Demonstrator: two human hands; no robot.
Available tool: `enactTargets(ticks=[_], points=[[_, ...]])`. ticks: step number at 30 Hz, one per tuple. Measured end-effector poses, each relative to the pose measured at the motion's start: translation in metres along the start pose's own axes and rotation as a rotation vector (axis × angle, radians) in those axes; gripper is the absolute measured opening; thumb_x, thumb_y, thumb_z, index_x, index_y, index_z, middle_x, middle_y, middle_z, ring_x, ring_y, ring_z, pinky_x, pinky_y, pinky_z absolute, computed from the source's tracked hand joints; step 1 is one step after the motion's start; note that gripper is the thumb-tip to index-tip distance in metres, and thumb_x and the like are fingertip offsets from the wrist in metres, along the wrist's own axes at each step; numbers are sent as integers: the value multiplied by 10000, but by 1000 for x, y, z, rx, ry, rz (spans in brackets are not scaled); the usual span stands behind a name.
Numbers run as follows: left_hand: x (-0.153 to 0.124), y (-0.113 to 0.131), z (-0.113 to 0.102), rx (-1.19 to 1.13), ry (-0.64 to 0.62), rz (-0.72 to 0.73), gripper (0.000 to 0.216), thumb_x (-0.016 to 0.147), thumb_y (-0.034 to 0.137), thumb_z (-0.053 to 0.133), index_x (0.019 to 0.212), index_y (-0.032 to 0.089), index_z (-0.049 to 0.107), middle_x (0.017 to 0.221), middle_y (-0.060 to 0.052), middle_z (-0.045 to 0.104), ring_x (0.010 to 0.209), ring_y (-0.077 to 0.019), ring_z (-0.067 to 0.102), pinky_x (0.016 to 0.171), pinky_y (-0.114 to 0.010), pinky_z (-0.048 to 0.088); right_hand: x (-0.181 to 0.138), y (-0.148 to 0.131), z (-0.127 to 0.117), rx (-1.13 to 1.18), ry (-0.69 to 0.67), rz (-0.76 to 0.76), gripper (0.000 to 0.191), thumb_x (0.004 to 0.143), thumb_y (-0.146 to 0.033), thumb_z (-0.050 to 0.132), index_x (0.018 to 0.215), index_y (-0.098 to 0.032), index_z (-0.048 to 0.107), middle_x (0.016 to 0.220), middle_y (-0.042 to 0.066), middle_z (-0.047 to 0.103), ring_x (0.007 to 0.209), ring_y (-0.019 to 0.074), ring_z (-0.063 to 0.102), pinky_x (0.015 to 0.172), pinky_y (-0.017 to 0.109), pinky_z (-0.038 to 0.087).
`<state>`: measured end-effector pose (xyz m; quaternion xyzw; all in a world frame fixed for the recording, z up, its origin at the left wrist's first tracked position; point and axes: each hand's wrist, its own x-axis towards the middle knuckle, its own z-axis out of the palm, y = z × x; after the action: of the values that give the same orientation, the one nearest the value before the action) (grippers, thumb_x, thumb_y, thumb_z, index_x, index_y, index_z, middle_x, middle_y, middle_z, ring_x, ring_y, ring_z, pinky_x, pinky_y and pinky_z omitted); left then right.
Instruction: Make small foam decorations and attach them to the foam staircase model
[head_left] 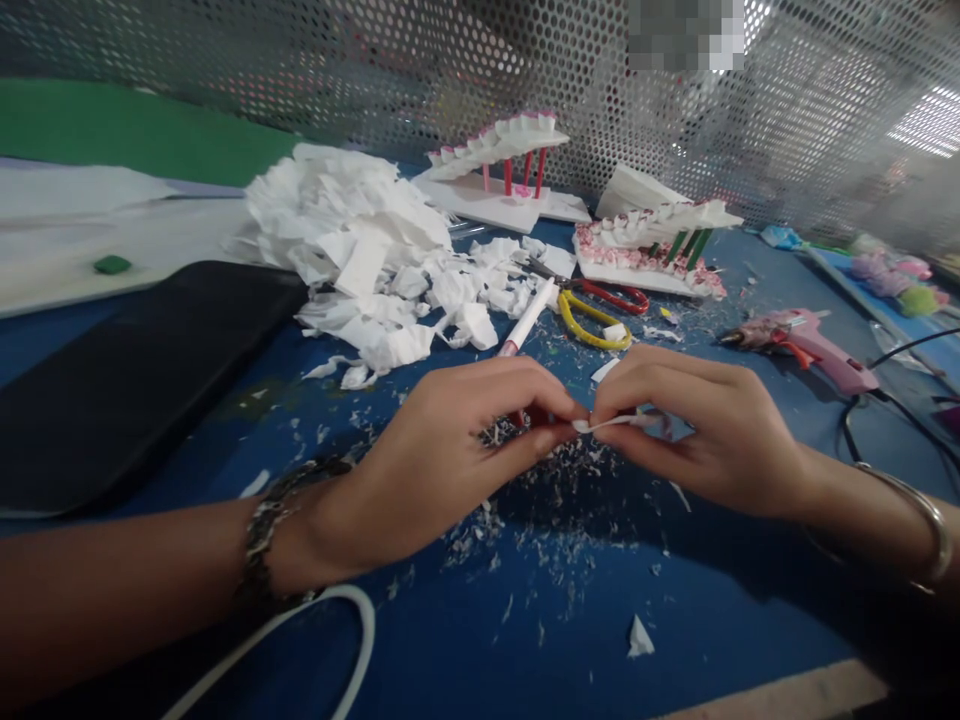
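Between my two hands a thin strip of white paper [600, 424] is stretched, its left end small and curled. My left hand [457, 440] pinches that curled end between thumb and fingertips. Close beside it, my right hand [690, 420] pinches the strip, with the tail showing behind the fingers. Just beyond my hands lie a white pen [531, 315] and scissors with one yellow and one red handle [592, 322]. White paper scraps [397, 340] spread out from a large heap of torn paper [345, 215] behind my left hand.
Two small white step-like models, one on red posts [499, 140], one on green posts [667, 220], stand at the back. A pink glue gun [814, 345] with a black cord lies right. A black phone-like slab [142, 385] lies left; a white cable [364, 620] loops in front.
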<state>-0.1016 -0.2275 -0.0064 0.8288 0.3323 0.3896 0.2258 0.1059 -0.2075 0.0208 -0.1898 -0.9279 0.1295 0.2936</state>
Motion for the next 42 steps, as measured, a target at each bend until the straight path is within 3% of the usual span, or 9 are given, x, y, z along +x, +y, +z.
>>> enactTargets(ticks=[9, 16, 19, 24, 34, 42], points=[[4, -2, -1, -75, -3, 55, 153, 867, 83, 503, 827, 186, 609, 831, 21, 644, 784, -70, 610, 721, -151, 460, 0, -2, 2, 69, -16, 95, 73, 858, -171, 584, 803, -154, 540, 757, -15, 606, 677, 35, 554, 645, 143, 456], [1, 3, -1, 12, 37, 79, 93, 874, 126, 513, 839, 194, 565, 806, 38, 641, 728, -64, 597, 693, -149, 460, -5, -2, 8, 121, -12, 28, 32, 860, -139, 581, 852, -152, 552, 800, -1, 614, 738, 41, 554, 704, 155, 465], [1, 4, -1, 0, 63, 48, 55, 863, 156, 553, 882, 202, 577, 817, 44, 639, 707, -58, 592, 671, -136, 464, -4, -2, 9, 122, -5, 28, 31, 873, -137, 556, 857, -162, 549, 800, -5, 619, 745, 46, 560, 675, 161, 464], [2, 4, -3, -13, 38, 3, 91, 845, 138, 563, 795, 195, 613, 772, 28, 652, 728, -78, 607, 690, -171, 477, -3, -3, 11, 133, 50, 23, 40, 867, -132, 559, 839, -158, 548, 783, -3, 619, 728, 51, 568, 652, 166, 465], [3, 9, -3, -79, 1, 49, 46, 774, 167, 676, 783, 200, 644, 817, 22, 709, 753, -87, 642, 723, -164, 503, -8, -4, 15, 135, 102, 65, 94, 847, -141, 590, 794, -157, 514, 741, -13, 593, 679, 38, 552, 608, 145, 444], [4, 7, -4, -110, -17, 72, 74, 803, 152, 657, 780, 222, 666, 818, 27, 723, 750, -93, 650, 762, -184, 504, -10, -6, 18, 208, 115, 137, 141, 841, -176, 599, 756, -166, 486, 669, -38, 579, 567, 25, 516, 495, 136, 392]])
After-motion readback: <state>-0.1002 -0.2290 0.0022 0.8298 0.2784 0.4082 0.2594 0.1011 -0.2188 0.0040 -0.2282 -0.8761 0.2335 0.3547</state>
